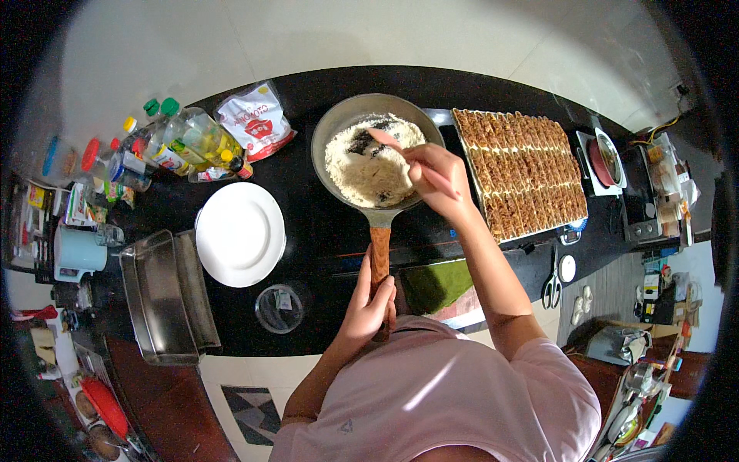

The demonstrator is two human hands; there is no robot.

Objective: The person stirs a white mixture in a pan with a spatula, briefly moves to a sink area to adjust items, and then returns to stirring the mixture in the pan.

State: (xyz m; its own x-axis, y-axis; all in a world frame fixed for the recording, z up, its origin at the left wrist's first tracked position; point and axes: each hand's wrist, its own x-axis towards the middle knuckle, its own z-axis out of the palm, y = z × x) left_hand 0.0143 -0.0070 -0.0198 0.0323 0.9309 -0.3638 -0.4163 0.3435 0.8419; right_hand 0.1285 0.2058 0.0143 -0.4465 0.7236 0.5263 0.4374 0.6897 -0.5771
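My left hand (368,312) is wrapped round the wooden handle (379,242) of a grey frying pan (323,138) on the black counter. Pale, flour-like powder (358,179) covers most of the pan's inside, and the dark bottom shows through in a patch near the top. Closed round a pink spatula (385,139), my right hand (439,181) is over the pan's right side. The spatula's blade reaches into the powder beside that bare patch.
Right of the pan lies a large tray of rows topped with brown crumbs (523,173). To the left are white plates (240,235), metal loaf pans (158,300), a clear round container (279,308), several bottles (192,138) and a white-red bag (255,123). Scissors (552,291) lie near the front edge.
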